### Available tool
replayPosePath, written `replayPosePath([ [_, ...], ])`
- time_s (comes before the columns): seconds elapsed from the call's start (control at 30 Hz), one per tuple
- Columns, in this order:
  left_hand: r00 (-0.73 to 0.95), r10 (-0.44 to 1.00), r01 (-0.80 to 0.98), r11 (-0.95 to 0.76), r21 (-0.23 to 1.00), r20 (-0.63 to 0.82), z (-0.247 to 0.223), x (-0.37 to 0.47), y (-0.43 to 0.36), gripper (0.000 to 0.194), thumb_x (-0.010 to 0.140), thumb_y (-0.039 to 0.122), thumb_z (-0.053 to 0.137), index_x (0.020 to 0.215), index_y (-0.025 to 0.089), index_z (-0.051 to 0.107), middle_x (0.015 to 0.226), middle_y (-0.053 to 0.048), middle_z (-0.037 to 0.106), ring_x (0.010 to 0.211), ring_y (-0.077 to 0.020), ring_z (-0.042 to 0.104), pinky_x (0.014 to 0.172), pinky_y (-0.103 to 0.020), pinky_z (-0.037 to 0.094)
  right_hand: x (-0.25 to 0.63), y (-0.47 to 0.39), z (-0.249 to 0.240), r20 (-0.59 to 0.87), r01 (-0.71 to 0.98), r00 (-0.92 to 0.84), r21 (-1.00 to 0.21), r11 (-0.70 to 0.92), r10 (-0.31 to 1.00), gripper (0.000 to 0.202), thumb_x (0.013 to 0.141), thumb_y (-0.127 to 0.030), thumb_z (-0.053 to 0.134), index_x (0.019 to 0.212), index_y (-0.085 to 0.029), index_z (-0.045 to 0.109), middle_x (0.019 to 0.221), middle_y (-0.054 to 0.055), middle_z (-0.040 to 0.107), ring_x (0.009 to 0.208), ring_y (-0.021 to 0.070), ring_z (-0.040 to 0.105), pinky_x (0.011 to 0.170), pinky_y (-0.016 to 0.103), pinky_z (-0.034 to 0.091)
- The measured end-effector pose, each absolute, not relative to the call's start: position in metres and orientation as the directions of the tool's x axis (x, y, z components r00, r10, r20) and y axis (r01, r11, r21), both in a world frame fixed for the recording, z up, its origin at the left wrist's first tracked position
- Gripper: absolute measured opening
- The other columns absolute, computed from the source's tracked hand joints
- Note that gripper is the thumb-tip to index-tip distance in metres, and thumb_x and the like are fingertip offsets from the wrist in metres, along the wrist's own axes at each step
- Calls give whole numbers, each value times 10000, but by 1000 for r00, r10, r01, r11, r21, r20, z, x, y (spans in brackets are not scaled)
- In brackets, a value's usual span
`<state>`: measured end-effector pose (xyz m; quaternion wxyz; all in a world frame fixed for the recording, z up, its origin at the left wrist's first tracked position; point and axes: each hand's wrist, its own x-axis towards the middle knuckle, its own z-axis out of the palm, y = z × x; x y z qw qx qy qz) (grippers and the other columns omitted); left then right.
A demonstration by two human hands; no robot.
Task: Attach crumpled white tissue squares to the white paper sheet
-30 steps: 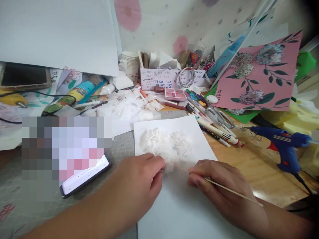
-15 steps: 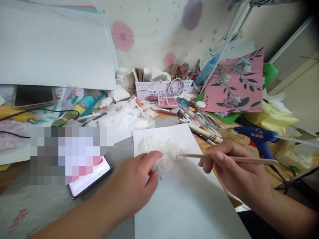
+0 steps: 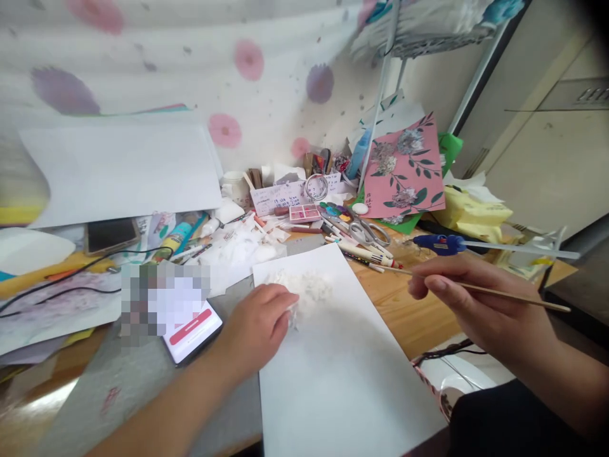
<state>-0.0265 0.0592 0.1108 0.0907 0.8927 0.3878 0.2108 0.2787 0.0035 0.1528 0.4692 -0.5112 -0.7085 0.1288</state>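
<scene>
A white paper sheet (image 3: 333,374) lies in front of me, with a fluffy white flower-like cluster (image 3: 314,289) on its upper part. My left hand (image 3: 261,327) rests at the cluster's left and near edge, its fingers curled together on it; the fingertips partly hide what they pinch. Off to the right, above the wooden table, my right hand (image 3: 480,311) grips a thin wooden stick (image 3: 521,298) between thumb and fingers. The stick's tip points left, apart from the cluster, near the pens.
A lit phone (image 3: 195,330) lies on a grey cutting mat (image 3: 157,393). Behind are paper scraps (image 3: 238,244), scissors (image 3: 368,231) and pens (image 3: 361,254). A blue glue gun (image 3: 440,244) sits beyond my right hand. A pink flower picture (image 3: 404,171) leans at the back.
My right hand has drawn the stick away from the cluster, to the right. The left hand stays at the cluster. My view has shifted up and to the right.
</scene>
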Motion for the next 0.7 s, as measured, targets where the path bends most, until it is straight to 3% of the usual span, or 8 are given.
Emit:
replayPosePath([
  [0.17,619,739,687,-674,271,266,110,-21,51,305,827,63,382,999,172,609,989,-59,632,931,-189,555,828,-343,462,290,-6,162,606,682,-160,-503,531,779,86,856,-312,580,920,-285,631,796,1,692,674,182,655,572,279,478],
  [0.23,571,771,728,-635,258,283,115,-24,46,295,835,60,356,965,153,604,969,-74,627,930,-195,555,828,-358,457,292,-7,162,587,658,-209,-507,557,782,92,845,-298,593,923,-273,634,796,-1,696,651,166,658,559,259,477],
  [0.4,543,805,767,-591,250,239,121,-31,32,266,847,86,372,936,174,607,945,-50,631,883,-174,583,776,-315,476,286,-7,157,413,564,-165,-705,429,896,76,831,-306,609,820,-239,642,742,2,669,648,157,625,576,249,473],
  [0.53,557,804,765,-595,248,209,118,-29,34,271,840,111,413,1014,184,607,983,-47,632,874,-171,598,776,-308,482,271,0,156,226,343,-221,-893,292,949,167,872,-350,552,867,-217,653,760,17,657,719,159,615,634,251,498],
  [0.7,605,763,725,-646,239,225,114,-26,47,226,841,139,438,994,170,602,953,-55,623,839,-183,602,752,-324,485,244,22,150,101,318,-254,-931,182,962,226,847,-360,580,975,-194,664,862,50,669,738,170,628,649,280,511],
])
